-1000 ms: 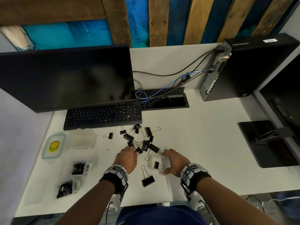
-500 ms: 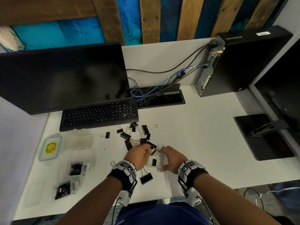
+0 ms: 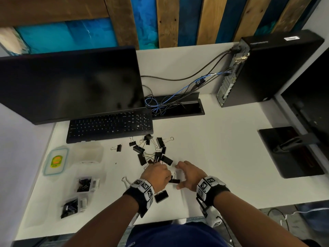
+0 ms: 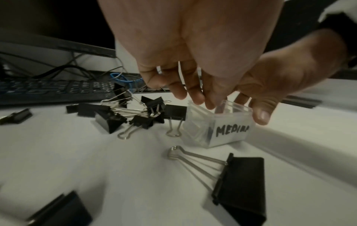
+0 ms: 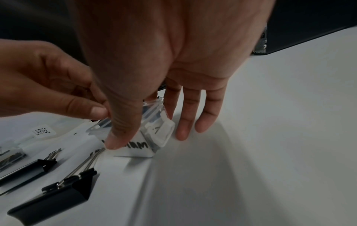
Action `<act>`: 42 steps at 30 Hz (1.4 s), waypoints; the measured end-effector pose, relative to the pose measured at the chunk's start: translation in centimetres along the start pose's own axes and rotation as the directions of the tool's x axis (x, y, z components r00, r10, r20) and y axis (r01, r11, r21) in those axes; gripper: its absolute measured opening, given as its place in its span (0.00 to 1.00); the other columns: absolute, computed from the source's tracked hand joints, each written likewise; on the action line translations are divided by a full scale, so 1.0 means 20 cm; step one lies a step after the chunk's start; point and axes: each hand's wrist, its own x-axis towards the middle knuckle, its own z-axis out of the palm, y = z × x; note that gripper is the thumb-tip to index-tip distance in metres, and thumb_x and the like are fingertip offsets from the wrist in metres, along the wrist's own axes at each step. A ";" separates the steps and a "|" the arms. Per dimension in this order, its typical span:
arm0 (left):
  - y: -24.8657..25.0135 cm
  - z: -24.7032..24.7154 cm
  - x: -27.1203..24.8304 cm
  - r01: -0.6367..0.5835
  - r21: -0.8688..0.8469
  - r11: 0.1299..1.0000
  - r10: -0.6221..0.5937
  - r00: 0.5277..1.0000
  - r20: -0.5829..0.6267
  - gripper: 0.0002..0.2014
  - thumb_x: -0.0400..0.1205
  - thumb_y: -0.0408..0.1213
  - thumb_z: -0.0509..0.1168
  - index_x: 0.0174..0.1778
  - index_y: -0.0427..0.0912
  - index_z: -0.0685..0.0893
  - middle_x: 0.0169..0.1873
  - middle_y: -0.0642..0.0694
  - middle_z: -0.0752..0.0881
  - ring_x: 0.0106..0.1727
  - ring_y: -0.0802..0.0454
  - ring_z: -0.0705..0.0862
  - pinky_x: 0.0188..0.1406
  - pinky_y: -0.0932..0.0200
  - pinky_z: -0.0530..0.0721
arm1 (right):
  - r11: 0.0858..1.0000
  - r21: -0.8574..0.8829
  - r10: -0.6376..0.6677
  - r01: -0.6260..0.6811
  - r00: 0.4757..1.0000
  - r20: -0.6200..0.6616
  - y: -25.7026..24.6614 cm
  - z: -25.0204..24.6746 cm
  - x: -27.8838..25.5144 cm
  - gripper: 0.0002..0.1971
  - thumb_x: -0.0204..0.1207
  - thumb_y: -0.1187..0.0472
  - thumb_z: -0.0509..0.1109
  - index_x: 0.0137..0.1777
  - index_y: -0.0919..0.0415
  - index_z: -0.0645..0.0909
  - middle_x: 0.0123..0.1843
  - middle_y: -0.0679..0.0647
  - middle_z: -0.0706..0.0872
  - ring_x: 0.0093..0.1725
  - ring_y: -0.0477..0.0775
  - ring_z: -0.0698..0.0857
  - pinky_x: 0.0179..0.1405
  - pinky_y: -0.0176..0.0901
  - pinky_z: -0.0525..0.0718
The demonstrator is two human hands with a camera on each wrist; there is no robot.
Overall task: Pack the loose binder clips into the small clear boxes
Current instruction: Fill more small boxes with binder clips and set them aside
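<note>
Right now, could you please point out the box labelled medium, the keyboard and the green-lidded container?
medium box [image 4: 230,131]: left wrist view, on its handwritten label.
keyboard [image 3: 110,126]: head view, middle keys.
green-lidded container [image 3: 56,161]: head view, lid sticker.

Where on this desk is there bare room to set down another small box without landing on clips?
The widest bare stretch of the white desk lies right of the right hand, between the cable tray and the monitor stand base. A narrower bare strip runs along the near edge. It is crowded between the keyboard and the hands, where the loose binder clips lie.
</note>
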 end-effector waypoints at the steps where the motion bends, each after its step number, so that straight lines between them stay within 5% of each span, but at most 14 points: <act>1: 0.02 0.00 0.02 -0.005 0.068 0.998 0.002 0.999 0.034 0.17 0.88 0.48 0.52 0.61 0.50 0.85 0.56 0.50 0.83 0.63 0.48 0.76 0.62 0.51 0.71 | 1.000 0.001 0.001 -0.001 1.000 0.001 0.00 0.00 0.00 0.38 0.64 0.48 0.83 0.73 0.47 0.69 0.65 0.46 0.76 0.57 0.50 0.79 0.55 0.48 0.80; 7: 0.13 -0.04 0.13 0.040 0.290 0.956 -0.124 0.952 0.279 0.23 0.88 0.55 0.51 0.61 0.44 0.84 0.59 0.43 0.84 0.66 0.44 0.75 0.66 0.45 0.68 | 1.000 0.001 0.001 -0.001 1.000 0.002 0.00 0.00 0.00 0.37 0.64 0.48 0.83 0.72 0.48 0.70 0.64 0.46 0.76 0.59 0.51 0.79 0.53 0.46 0.77; 11: 0.14 -0.03 0.16 0.070 0.311 0.948 -0.170 0.936 0.308 0.15 0.86 0.47 0.59 0.62 0.44 0.83 0.59 0.43 0.84 0.66 0.44 0.77 0.66 0.45 0.70 | 1.000 -0.006 0.000 0.000 1.000 -0.008 0.00 0.00 0.00 0.36 0.64 0.49 0.83 0.71 0.48 0.70 0.63 0.47 0.76 0.58 0.52 0.78 0.54 0.47 0.78; 22: 0.09 0.00 0.11 0.108 0.115 0.987 -0.118 0.989 0.086 0.12 0.85 0.45 0.57 0.58 0.45 0.81 0.53 0.46 0.87 0.58 0.45 0.83 0.61 0.46 0.72 | 1.000 0.025 0.016 -0.016 1.000 -0.004 0.00 0.00 0.00 0.40 0.64 0.50 0.84 0.74 0.48 0.70 0.68 0.47 0.75 0.63 0.55 0.81 0.58 0.49 0.80; 28: 0.06 -0.02 0.10 0.201 -0.002 0.980 -0.200 0.979 0.025 0.14 0.85 0.50 0.55 0.55 0.47 0.81 0.49 0.47 0.87 0.53 0.45 0.85 0.53 0.51 0.76 | 1.000 0.022 0.005 -0.005 1.000 0.004 0.00 -0.01 0.01 0.40 0.64 0.50 0.84 0.74 0.49 0.70 0.68 0.48 0.76 0.63 0.55 0.81 0.59 0.49 0.80; 33: 0.05 -0.04 0.09 0.141 0.151 0.978 -0.147 0.989 0.029 0.16 0.86 0.49 0.55 0.58 0.45 0.81 0.52 0.46 0.87 0.57 0.45 0.83 0.57 0.48 0.73 | 1.000 0.029 -0.003 0.003 1.000 0.001 0.00 -0.01 0.01 0.40 0.64 0.50 0.84 0.74 0.49 0.70 0.68 0.48 0.76 0.64 0.55 0.81 0.61 0.51 0.81; 42: 0.07 -0.09 0.08 0.199 0.120 0.973 -0.203 0.979 0.021 0.15 0.84 0.49 0.55 0.55 0.44 0.81 0.50 0.46 0.87 0.54 0.46 0.83 0.56 0.48 0.78 | 0.999 0.033 -0.005 0.005 1.000 0.008 0.00 -0.01 0.01 0.40 0.63 0.50 0.84 0.74 0.48 0.69 0.68 0.48 0.76 0.63 0.56 0.81 0.61 0.52 0.81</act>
